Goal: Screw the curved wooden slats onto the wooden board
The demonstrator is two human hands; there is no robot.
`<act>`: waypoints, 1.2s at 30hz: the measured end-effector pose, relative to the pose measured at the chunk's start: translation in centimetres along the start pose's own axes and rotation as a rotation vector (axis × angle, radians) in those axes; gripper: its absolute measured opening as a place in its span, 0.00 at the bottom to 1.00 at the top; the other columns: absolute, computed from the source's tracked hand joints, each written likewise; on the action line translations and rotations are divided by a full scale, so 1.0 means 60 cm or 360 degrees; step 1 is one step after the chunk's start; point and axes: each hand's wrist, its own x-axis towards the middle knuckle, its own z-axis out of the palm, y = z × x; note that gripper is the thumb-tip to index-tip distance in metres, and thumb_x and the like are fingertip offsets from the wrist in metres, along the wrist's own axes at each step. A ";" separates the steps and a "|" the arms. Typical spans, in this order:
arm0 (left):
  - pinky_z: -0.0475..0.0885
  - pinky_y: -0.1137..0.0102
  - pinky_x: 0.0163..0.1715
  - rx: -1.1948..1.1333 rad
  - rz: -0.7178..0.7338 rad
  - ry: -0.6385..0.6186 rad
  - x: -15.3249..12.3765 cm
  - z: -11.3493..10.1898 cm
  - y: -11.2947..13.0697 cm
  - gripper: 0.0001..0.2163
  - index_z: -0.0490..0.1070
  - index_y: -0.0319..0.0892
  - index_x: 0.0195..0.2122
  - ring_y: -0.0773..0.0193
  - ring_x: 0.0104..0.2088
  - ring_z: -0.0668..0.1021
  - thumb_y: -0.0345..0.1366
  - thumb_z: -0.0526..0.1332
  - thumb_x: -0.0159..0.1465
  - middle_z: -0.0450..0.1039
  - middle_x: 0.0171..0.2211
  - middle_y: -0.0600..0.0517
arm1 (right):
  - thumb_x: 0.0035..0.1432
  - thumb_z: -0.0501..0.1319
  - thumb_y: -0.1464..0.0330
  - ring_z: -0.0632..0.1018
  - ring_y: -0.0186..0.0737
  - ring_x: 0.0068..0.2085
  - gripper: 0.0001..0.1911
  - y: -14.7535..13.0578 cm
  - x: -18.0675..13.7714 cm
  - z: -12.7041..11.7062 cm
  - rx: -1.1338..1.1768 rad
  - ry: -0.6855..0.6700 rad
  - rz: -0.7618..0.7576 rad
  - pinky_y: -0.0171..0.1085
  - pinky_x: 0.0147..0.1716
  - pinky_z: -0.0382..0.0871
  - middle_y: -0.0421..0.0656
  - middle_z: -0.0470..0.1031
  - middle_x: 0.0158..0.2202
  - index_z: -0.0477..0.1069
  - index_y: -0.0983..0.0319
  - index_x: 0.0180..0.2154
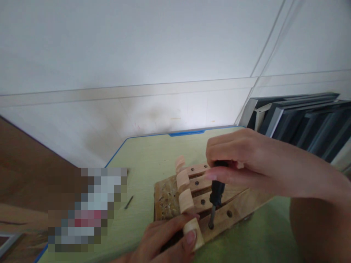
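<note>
My right hand point(236, 160) is closed round the top of a black-handled screwdriver point(217, 193), which stands nearly upright with its tip in a hole of a wooden strip. The strip belongs to a wooden piece point(197, 199) made of several strips with rounded ends, screwed onto a rough board. My left hand point(170, 237) presses on the nearest rounded end, thumb on top and fingers curled around it, holding the wooden piece down on the light green table point(142, 157).
A loose dark screw point(128, 202) lies on the table left of the board. A blurred-out patch covers something at the table's left edge. Dark framed panels point(301, 120) lean against the wall at right. The table's blue-edged far rim meets a white wall.
</note>
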 end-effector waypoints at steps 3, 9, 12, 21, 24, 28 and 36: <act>0.77 0.74 0.36 0.0195 -0.0024 -0.0022 0.016 0.007 -0.004 0.22 0.61 0.49 0.58 0.63 0.44 0.79 0.40 0.60 0.63 0.75 0.46 0.47 | 0.66 0.54 0.68 0.69 0.27 0.33 0.11 -0.004 -0.002 -0.007 0.0146 -0.0071 -0.0152 0.29 0.33 0.59 0.38 0.68 0.31 0.69 0.66 0.32; 0.78 0.71 0.36 0.0373 -0.0094 -0.0097 0.035 0.007 0.006 0.28 0.62 0.51 0.57 0.61 0.43 0.79 0.48 0.65 0.57 0.73 0.50 0.45 | 0.66 0.52 0.73 0.73 0.29 0.44 0.11 -0.009 -0.022 -0.021 0.0287 -0.0148 -0.0266 0.26 0.42 0.64 0.44 0.72 0.44 0.71 0.67 0.45; 0.78 0.72 0.36 0.0356 -0.0075 -0.0091 0.021 -0.003 0.012 0.27 0.61 0.50 0.58 0.62 0.43 0.79 0.45 0.65 0.58 0.74 0.49 0.45 | 0.65 0.52 0.75 0.73 0.28 0.47 0.13 -0.008 -0.030 -0.027 0.0345 -0.0151 -0.0290 0.24 0.44 0.65 0.44 0.73 0.47 0.71 0.67 0.48; 0.77 0.77 0.36 -0.0021 0.0071 0.0048 -0.007 -0.001 -0.006 0.18 0.64 0.38 0.56 0.66 0.46 0.77 0.27 0.55 0.64 0.74 0.45 0.43 | 0.66 0.52 0.74 0.75 0.28 0.43 0.13 -0.007 -0.029 -0.029 0.0400 -0.0147 -0.0282 0.23 0.43 0.65 0.45 0.75 0.44 0.73 0.70 0.46; 0.77 0.75 0.38 -0.0006 0.0054 0.0014 -0.007 0.000 -0.008 0.18 0.64 0.36 0.55 0.64 0.48 0.76 0.26 0.55 0.64 0.73 0.46 0.42 | 0.65 0.53 0.74 0.74 0.28 0.43 0.12 -0.007 -0.028 -0.029 0.0402 -0.0138 -0.0305 0.23 0.43 0.65 0.45 0.74 0.43 0.73 0.70 0.46; 0.76 0.77 0.38 -0.0094 0.0081 0.0001 -0.003 0.000 -0.008 0.19 0.61 0.36 0.58 0.66 0.48 0.76 0.25 0.54 0.65 0.73 0.46 0.43 | 0.65 0.54 0.74 0.73 0.25 0.39 0.12 -0.007 -0.021 -0.029 0.0391 -0.0136 -0.0323 0.21 0.39 0.63 0.43 0.74 0.39 0.73 0.71 0.45; 0.76 0.76 0.42 -0.0019 0.0071 0.0026 -0.006 0.000 -0.007 0.19 0.62 0.36 0.57 0.66 0.51 0.75 0.26 0.54 0.65 0.73 0.47 0.43 | 0.65 0.54 0.73 0.70 0.24 0.35 0.11 -0.009 -0.020 -0.025 0.0291 -0.0113 -0.0314 0.22 0.35 0.61 0.40 0.71 0.34 0.73 0.71 0.44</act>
